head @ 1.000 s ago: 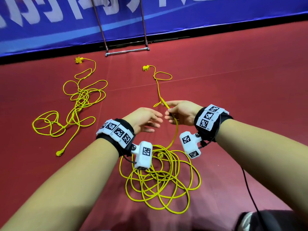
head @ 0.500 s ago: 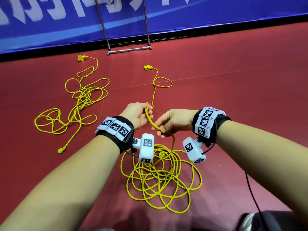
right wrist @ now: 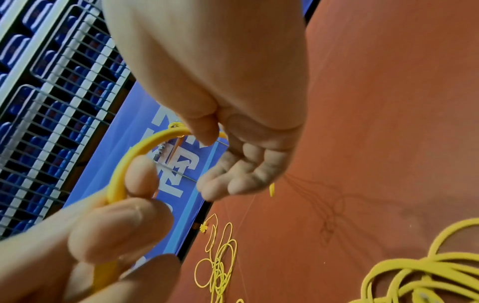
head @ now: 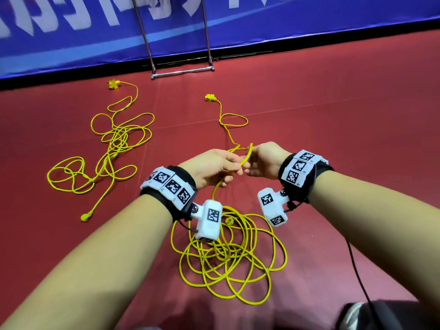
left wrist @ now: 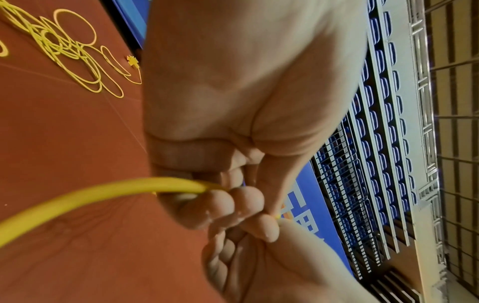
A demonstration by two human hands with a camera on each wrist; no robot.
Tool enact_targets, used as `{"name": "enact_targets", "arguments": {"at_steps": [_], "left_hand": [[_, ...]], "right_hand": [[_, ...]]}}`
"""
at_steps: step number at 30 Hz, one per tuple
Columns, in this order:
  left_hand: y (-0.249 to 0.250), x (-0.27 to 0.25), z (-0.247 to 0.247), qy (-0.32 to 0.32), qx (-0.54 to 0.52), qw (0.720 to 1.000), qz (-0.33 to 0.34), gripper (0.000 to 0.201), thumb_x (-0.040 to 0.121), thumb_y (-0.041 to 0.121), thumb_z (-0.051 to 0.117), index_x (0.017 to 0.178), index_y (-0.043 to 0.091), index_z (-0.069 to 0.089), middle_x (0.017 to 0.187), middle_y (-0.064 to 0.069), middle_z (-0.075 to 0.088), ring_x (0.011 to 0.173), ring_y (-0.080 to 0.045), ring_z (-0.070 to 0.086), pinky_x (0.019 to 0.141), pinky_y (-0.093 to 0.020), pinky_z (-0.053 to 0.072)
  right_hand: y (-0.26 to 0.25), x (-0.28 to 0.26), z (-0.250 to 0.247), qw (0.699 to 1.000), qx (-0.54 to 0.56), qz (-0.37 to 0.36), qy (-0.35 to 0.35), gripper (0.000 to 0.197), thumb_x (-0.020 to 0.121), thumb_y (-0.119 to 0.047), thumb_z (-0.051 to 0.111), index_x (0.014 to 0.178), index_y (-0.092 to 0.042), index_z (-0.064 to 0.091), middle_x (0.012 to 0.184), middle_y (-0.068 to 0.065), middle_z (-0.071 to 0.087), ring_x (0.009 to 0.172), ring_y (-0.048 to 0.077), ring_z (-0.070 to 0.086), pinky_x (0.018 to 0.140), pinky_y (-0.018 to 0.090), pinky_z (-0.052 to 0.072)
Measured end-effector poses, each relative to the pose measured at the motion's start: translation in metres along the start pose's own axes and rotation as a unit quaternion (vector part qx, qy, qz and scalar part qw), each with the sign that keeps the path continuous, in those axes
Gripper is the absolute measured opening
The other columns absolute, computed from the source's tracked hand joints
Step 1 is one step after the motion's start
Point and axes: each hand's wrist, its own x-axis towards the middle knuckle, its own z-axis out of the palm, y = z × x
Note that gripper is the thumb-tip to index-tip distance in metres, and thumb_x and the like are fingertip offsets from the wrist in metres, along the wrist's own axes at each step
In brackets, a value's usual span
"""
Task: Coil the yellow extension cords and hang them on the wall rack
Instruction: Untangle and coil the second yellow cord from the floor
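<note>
Pinching one short arc of yellow cord (head: pixel 246 156) between them, the left hand (head: pixel 212 169) and right hand (head: pixel 266 159) each grasp it close together above the piled loops (head: pixel 228 256) on the red floor (head: pixel 345 139). I'd keep every loop the same size and feed slack without twisting. Two cords in all: this one, and a second cord (head: pixel 107 151) sprawled well left. One rack (head: pixel 181 72) stands by the wall.

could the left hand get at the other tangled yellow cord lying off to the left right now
Probably not yet: the left hand grips the near yellow extension cord with the right hand. The tangled yellow cord lies unobstructed on the red floor, but farther off.
</note>
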Motion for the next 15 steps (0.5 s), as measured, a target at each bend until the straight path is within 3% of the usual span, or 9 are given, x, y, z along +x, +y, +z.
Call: {"name": "enact_targets", "arguments": {"at_steps": [3, 6, 9, 11, 13, 15], "left_hand": [[-0.0013, 0.0002, -0.0005, -0.005, 0.011, 1.0, -0.008, 0.017, 0.096, 0.001, 0.051, 0.094, 0.006, 0.067, 0.076, -0.002, 0.061, 0.046, -0.01, 0.044, 0.048, -0.022, 0.033], [-0.0032, -0.0012, -0.002, -0.021, 0.016, 0.999, -0.02, 0.02, 0.096, 0.0, 0.05, 0.101, 0.006, 0.068, 0.074, -0.001, 0.062, 0.046, -0.01, 0.044, 0.047, -0.022, 0.032], [-0.0034, -0.0043, -0.0021, -0.035, 0.028, 0.998, -0.04, 0.02, 0.095, -0.001, 0.051, 0.102, 0.005, 0.069, 0.074, -0.003, 0.063, 0.047, -0.011, 0.047, 0.045, -0.021, 0.036], [-0.0029, -0.0068, -0.0013, -0.042, 0.039, 0.996, -0.062, 0.019, 0.093, -0.001, 0.054, 0.1, 0.006, 0.07, 0.076, -0.004, 0.067, 0.053, -0.014, 0.056, 0.053, -0.024, 0.045], [-0.0041, -0.0063, -0.0007, -0.019, 0.055, 0.995, -0.087, 0.021, 0.091, -0.001, 0.055, 0.101, 0.008, 0.07, 0.082, -0.005, 0.072, 0.065, -0.018, 0.065, 0.065, -0.028, 0.051], [-0.0065, -0.0018, -0.0032, 0.055, 0.032, 0.993, -0.1, 0.022, 0.093, 0.003, 0.051, 0.109, 0.01, 0.065, 0.089, -0.005, 0.074, 0.073, -0.019, 0.069, 0.069, -0.031, 0.052]], "right_hand": [[-0.0029, -0.003, 0.0026, 0.998, 0.059, -0.013, 0.025, 0.031, 0.099, -0.003, 0.027, 0.085, -0.003, 0.055, 0.073, 0.01, 0.064, 0.056, 0.021, 0.06, 0.056, 0.029, 0.05], [-0.0074, -0.0035, 0.0027, 0.993, 0.107, -0.017, 0.039, 0.024, 0.095, 0.0, 0.029, 0.088, -0.004, 0.052, 0.076, 0.01, 0.063, 0.063, 0.021, 0.06, 0.061, 0.031, 0.049], [-0.0081, -0.0017, 0.0014, 0.993, 0.113, 0.002, 0.028, 0.026, 0.097, -0.014, 0.034, 0.08, -0.009, 0.053, 0.069, 0.001, 0.055, 0.059, 0.016, 0.053, 0.059, 0.027, 0.043], [-0.0058, -0.0007, 0.0036, 0.997, 0.077, 0.008, 0.005, 0.025, 0.101, -0.024, 0.038, 0.085, -0.014, 0.054, 0.064, -0.003, 0.048, 0.052, 0.012, 0.046, 0.055, 0.024, 0.038], [-0.0028, -0.0011, 0.0069, 0.999, 0.036, -0.016, -0.023, 0.017, 0.103, -0.021, 0.041, 0.1, -0.016, 0.057, 0.063, -0.002, 0.046, 0.047, 0.01, 0.045, 0.054, 0.024, 0.038], [-0.0014, -0.0042, 0.0105, 0.997, -0.002, -0.044, -0.064, 0.021, 0.104, -0.014, 0.039, 0.111, -0.016, 0.059, 0.064, 0.001, 0.046, 0.045, 0.011, 0.048, 0.055, 0.025, 0.04]]}}
